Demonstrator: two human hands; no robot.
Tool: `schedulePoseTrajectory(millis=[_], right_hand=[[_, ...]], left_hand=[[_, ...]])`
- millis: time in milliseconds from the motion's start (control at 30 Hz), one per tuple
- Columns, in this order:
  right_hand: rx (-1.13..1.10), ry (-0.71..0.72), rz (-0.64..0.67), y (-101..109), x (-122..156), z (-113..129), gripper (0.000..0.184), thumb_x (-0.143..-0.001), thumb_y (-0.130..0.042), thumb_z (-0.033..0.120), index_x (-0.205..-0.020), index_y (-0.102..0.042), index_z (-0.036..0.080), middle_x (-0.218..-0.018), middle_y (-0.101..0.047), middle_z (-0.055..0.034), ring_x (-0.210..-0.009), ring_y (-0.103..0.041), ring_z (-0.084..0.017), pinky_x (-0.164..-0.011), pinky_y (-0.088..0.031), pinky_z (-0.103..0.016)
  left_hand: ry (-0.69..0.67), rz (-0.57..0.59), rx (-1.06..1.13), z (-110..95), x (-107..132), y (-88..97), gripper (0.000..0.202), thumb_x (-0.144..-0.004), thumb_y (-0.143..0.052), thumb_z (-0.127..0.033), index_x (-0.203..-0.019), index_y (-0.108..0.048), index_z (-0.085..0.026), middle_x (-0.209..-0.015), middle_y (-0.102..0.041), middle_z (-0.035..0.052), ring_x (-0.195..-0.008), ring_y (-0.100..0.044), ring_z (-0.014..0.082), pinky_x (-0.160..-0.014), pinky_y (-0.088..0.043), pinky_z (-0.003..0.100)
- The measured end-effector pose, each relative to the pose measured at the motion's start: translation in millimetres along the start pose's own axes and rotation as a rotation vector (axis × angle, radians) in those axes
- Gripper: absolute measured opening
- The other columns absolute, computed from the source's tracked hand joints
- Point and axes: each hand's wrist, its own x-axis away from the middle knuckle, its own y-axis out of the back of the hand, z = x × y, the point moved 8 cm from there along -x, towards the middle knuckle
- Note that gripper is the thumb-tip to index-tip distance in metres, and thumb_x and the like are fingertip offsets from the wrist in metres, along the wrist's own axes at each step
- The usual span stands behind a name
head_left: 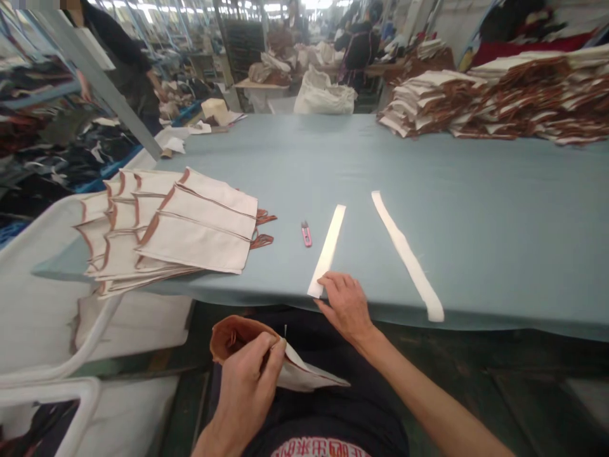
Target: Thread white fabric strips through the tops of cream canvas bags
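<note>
A person (126, 70) stands near a metal post (105, 92).

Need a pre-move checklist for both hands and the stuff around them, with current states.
1. Left hand grip on the brown-lined pouch: ok, pinched at its opening edge.
2. Right hand at the near end of the left strip: ok. Firmly pinched or just touching: cannot tell.
3. Pink snips apart from both hands: ok, lying on the table left of that strip.
4. Right strip lying straight: not ok, slightly bent.
5. Pouch pile neatly squared: not ok, fanned out.
</note>
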Motion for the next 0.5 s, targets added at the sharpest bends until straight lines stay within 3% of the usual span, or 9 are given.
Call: schedulePoseTrajectory(millis=[167, 267, 367, 433, 500], right_hand=[[0.03, 0.017, 0.0, -7, -3, 0, 0.023, -0.091, -0.075, 0.027, -0.111, -0.069, 0.018, -0.114, -0.07, -0.0134, -0.105, -0.058, -0.032, -0.091, -0.042, -0.045], [0.02, 0.014, -0.011, -4, -4, 1, 0.018, -0.094, -0.072, 0.03, -0.108, -0.07, 0.02, -0.113, -0.07, -0.0114, -0.105, -0.057, -0.03, -0.094, -0.04, -0.043], [0.002, 0.0, -0.019, -1, -6, 1, 0.011, -0.1, -0.063, 0.028, -0.101, -0.071, 0.021, -0.109, -0.071, -0.0096, -0.104, -0.058, -0.027, -0.094, -0.039, -0.041], [-0.012, -0.017, -0.017, 1, -10, -1, 0.018, -0.103, -0.056, 0.025, -0.093, -0.07, 0.021, -0.103, -0.071, -0.0082, -0.099, -0.058, -0.025, -0.091, -0.039, -0.039], [-0.026, -0.038, -0.007, 2, -14, -4, 0.024, -0.104, -0.052, 0.022, -0.086, -0.068, 0.02, -0.095, -0.071, -0.0069, -0.093, -0.057, -0.024, -0.086, -0.038, -0.037]], left_hand=[[0.086, -0.031, 0.014, 7, -12, -12.9, 0.04, -0.104, -0.043, -0.031, -0.065, -0.044, -0.021, -0.058, -0.049, -0.0048, -0.054, -0.054, 0.0109, -0.056, -0.038, 0.022], [0.07, -0.012, 0.009, 9, -24, -24.6, 0.036, -0.102, -0.045, -0.03, -0.067, -0.044, -0.021, -0.058, -0.052, -0.0045, -0.053, -0.055, 0.0112, -0.056, -0.037, 0.023], [0.076, 0.01, 0.015, 12, -39, -35.8, 0.02, -0.1, -0.049, -0.03, -0.083, -0.054, -0.021, -0.069, -0.066, -0.0017, -0.06, -0.064, 0.0141, -0.061, -0.043, 0.024], [0.077, 0.029, 0.012, 13, -51, -42.8, 0.011, -0.099, -0.052, -0.029, -0.097, -0.058, -0.02, -0.074, -0.07, 0.0001, -0.066, -0.069, 0.017, -0.063, -0.045, 0.025], [0.064, 0.061, 0.0, 13, -62, -50.4, 0.013, -0.099, -0.054, -0.027, -0.108, -0.06, -0.019, -0.073, -0.07, 0.0002, -0.068, -0.071, 0.0193, -0.064, -0.046, 0.026]])
